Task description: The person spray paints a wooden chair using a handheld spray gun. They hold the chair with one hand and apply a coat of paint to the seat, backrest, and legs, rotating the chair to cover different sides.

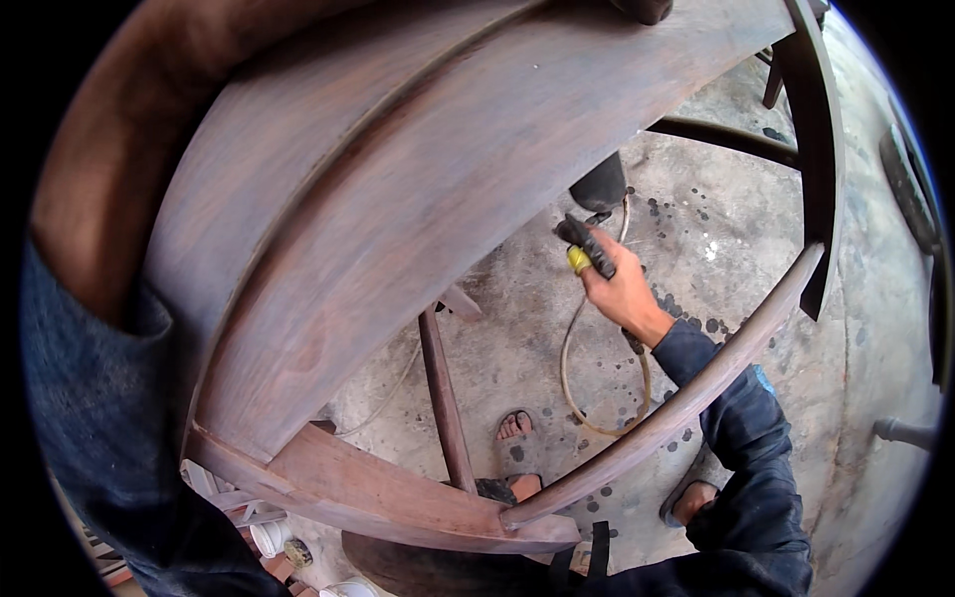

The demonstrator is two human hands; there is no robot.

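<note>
A large brown wooden furniture piece, perhaps a chair or bench, spans the view, with a broad panel and a curved ridge. My left forearm passes along its far-left side and leaves the view at the top. A rounded brown tip on the panel's top edge may be part of my left hand; its fingers are otherwise hidden. My right arm reaches beneath a slanted wooden rail. My right hand is closed around a dark, crumpled-looking item I cannot make out, below the panel's edge. Something yellow covers a fingertip.
A black container-like object shows partly under the panel, beside a looping pale hose. Dark spots mark the concrete floor. My sandalled feet stand below the frame. White buckets sit at lower left; a dark upright rises at right.
</note>
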